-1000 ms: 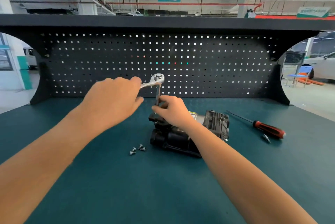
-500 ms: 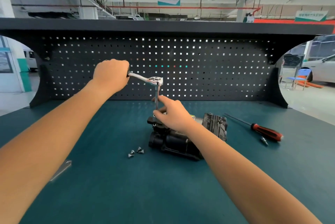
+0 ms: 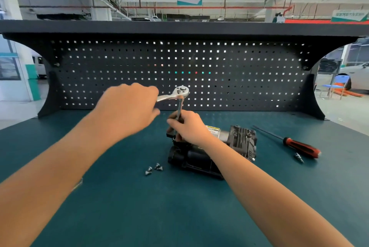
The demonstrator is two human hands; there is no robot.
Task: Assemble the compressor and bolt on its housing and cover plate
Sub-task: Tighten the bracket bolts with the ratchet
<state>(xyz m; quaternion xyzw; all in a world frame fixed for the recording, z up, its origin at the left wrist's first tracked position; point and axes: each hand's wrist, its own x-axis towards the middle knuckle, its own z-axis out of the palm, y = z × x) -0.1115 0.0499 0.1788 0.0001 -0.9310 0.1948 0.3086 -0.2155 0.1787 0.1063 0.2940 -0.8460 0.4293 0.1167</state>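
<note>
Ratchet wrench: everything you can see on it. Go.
The ratchet wrench looks like bright polished metal: a round head with a centre disc, held above the bench, and a flat handle running left into the left hand, which grips it and hides its end. A slim extension shaft drops near upright from the head toward the black end of the compressor. The right hand holds that shaft low down. Socket and bolt are hidden.

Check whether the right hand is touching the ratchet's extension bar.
Touching. In the head view, the right hand curls its fingers round the extension bar just below the ratchet.
</note>
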